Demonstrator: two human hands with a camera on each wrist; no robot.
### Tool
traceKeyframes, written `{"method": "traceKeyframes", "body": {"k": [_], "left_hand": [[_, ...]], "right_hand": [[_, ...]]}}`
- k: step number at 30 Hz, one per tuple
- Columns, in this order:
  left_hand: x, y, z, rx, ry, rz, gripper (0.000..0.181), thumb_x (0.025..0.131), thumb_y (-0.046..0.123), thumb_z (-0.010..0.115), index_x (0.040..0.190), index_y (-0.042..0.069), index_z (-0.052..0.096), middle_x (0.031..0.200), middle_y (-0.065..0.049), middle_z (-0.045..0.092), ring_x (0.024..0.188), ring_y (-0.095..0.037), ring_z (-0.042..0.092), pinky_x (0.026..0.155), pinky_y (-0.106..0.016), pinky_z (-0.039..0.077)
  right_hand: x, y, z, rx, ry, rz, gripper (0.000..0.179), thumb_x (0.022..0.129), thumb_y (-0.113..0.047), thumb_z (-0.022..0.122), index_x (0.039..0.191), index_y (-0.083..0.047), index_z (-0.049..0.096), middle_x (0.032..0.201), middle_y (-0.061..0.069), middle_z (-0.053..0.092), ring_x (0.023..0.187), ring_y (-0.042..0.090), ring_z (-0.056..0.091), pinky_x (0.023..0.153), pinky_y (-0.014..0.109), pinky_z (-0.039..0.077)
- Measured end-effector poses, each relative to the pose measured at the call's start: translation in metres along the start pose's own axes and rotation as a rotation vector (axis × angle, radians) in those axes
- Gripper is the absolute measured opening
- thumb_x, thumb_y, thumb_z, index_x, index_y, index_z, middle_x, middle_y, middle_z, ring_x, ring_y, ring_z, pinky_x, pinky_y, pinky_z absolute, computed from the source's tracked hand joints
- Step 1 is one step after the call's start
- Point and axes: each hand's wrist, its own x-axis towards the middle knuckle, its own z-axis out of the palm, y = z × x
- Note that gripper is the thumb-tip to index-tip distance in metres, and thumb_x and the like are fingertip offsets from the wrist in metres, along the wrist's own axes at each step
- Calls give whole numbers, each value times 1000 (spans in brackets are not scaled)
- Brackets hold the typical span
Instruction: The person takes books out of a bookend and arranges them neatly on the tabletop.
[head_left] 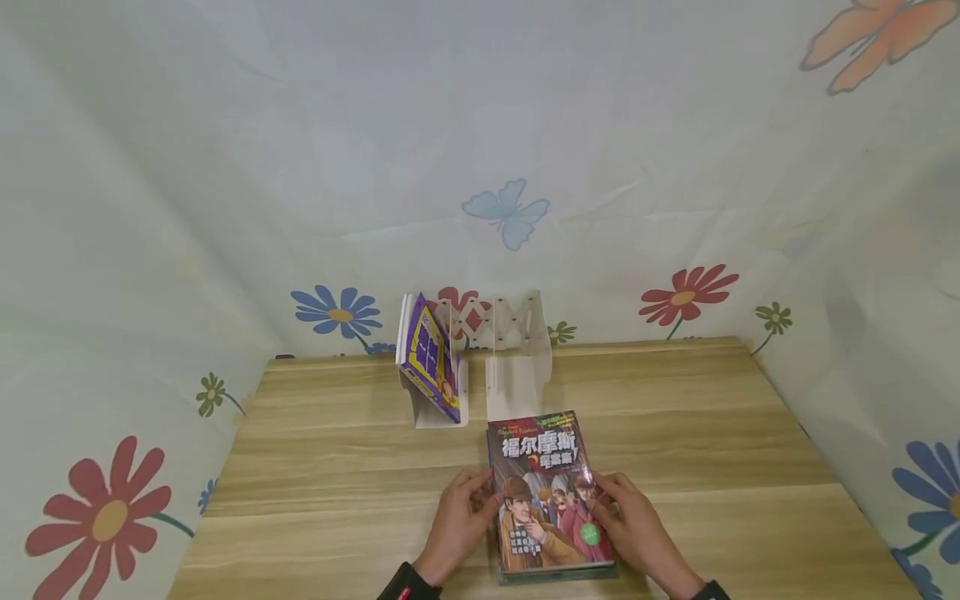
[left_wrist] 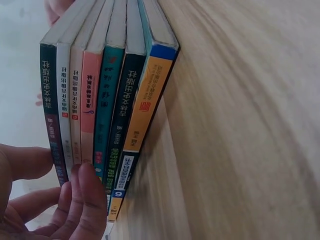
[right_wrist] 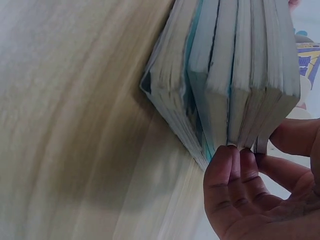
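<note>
A stack of several books (head_left: 543, 500) lies flat on the wooden table near its front. The top cover shows people in coats and large white Chinese characters. My left hand (head_left: 457, 517) grips the stack's left side, thumb by the top book's edge, other fingers against the coloured spines (left_wrist: 92, 115) in the left wrist view. On the opposite side my right hand (head_left: 633, 521) holds the stack, its fingertips at the page edges (right_wrist: 245, 110) of the upper books and its thumb at the top one. A thick book with an orange spine (left_wrist: 145, 105) is lowest.
Behind the stack stands a white expandable book rack (head_left: 517, 387) with a lattice back. A purple-covered book (head_left: 431, 358) and white-edged ones lean at its left end. The wooden table (head_left: 712, 450) meets a flower-printed cloth wall (head_left: 600, 267) at back and sides.
</note>
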Motion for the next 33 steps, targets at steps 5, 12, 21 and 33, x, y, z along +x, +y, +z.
{"method": "traceKeyframes", "body": {"k": [5,12,21,33], "left_hand": [[0,-2,0,-19,-4,10,42,85,20,66,120,0,56,96,2,57,79,-5,55,68,-26,52],[0,-3,0,-38,-11,24,42,86,20,65,122,1,55,98,2,59,78,-5,56,64,-25,52],[0,-5,1,-31,-16,32,43,86,20,65,123,2,53,99,-1,57,79,-6,57,68,-28,52],[-1,-4,-2,-8,-43,23,47,86,19,64,126,3,49,101,-1,57,79,-6,57,68,-28,52]], "right_hand": [[0,-1,0,-38,16,-12,41,78,0,68,118,0,58,89,-1,54,73,8,50,56,25,48],[1,-3,-1,-58,7,9,41,78,-3,69,118,0,58,90,0,54,72,10,49,55,27,45],[0,-2,0,-54,-34,77,45,80,-6,67,123,-6,55,97,3,56,80,12,53,68,34,49],[-3,-11,-6,-98,-72,115,61,81,-25,69,135,-14,43,125,11,46,106,30,50,78,44,51]]}}
